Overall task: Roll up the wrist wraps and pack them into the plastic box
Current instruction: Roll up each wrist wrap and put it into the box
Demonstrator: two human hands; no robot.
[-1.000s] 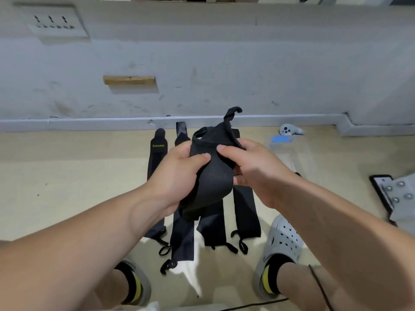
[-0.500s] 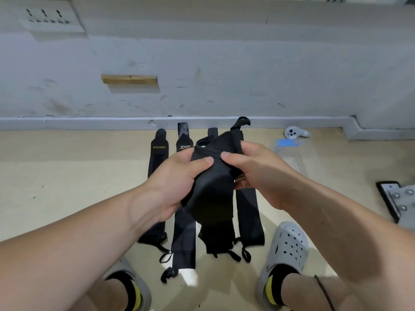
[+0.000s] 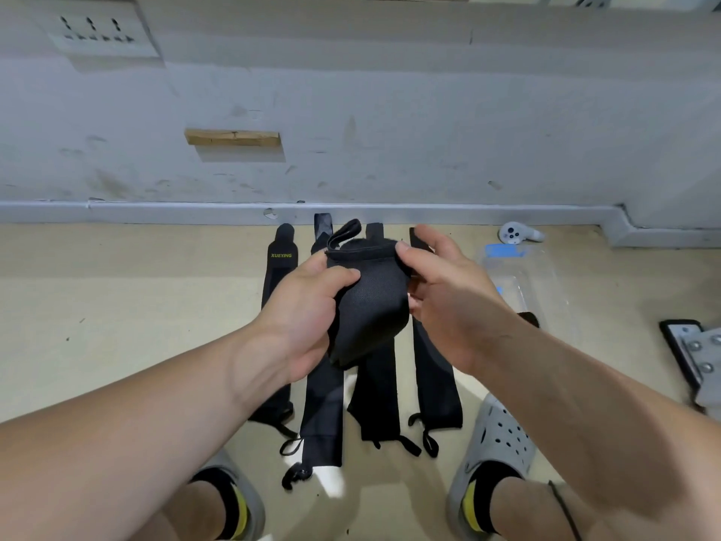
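Note:
I hold a black wrist wrap, partly rolled into a thick bundle, above the floor. My left hand grips its left side with the thumb on top. My right hand pinches its upper right edge, fingers partly spread. A thumb loop sticks up from the bundle's top. Several flat black wrist wraps lie side by side on the floor beneath, one marked XUEYING. The clear plastic box with a blue label lies on the floor to the right, beyond my right hand.
A white controller lies by the grey wall base behind the box. A black and metal plate sits at the far right. My feet in grey clogs stand at the near ends of the wraps.
The hanging tail of the held wrap has been wound up into the bundle, which is now shorter and thicker. Both hands shifted slightly as they turned it.

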